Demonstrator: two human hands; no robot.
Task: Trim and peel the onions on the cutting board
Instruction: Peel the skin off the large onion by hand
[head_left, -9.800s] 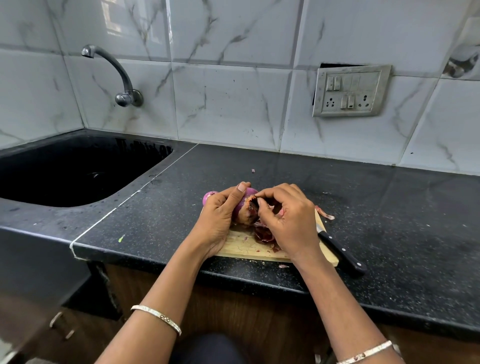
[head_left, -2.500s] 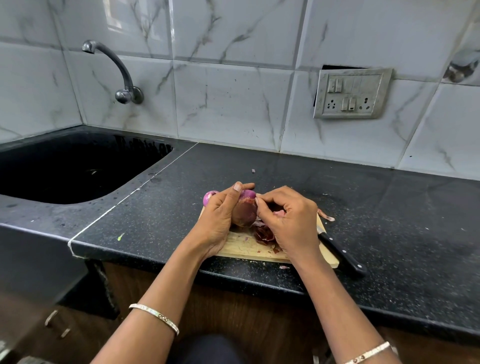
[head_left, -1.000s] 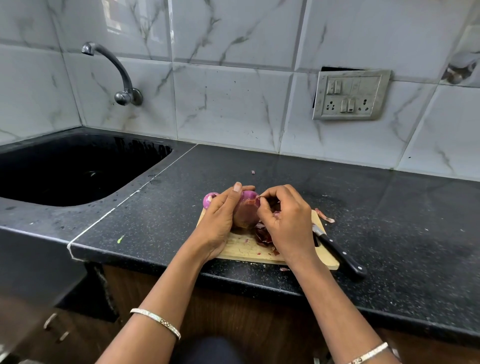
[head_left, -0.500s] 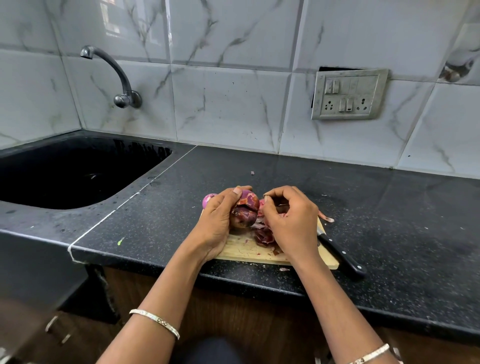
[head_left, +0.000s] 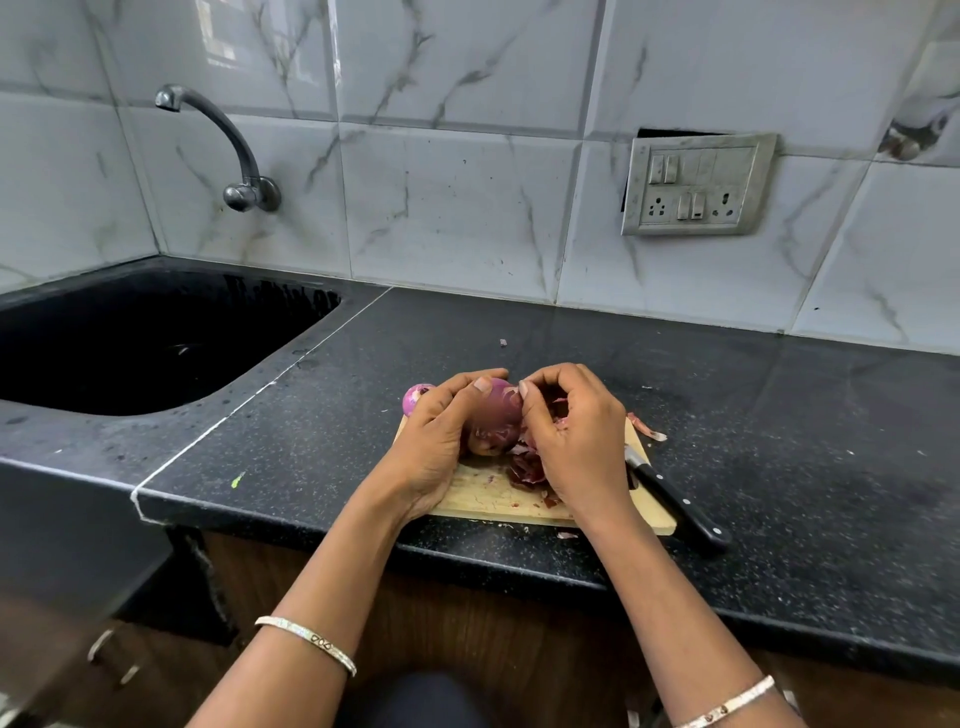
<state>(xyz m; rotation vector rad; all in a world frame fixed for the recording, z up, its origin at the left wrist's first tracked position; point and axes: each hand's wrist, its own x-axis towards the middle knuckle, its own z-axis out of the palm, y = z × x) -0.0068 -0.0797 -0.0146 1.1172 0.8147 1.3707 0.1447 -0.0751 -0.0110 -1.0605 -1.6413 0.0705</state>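
Wooden cutting board (head_left: 483, 493) under peels (head_left: 527, 467), onion (head_left: 496, 415) between both hands.

We find no readable text, label, brand, number or sign anywhere in this view. The switch and socket plate (head_left: 696, 184) on the tiled wall carries no marking we can make out, and the knife (head_left: 675, 501) at the counter's front edge shows only plain rivets on its handle. The bangles are too small to read.
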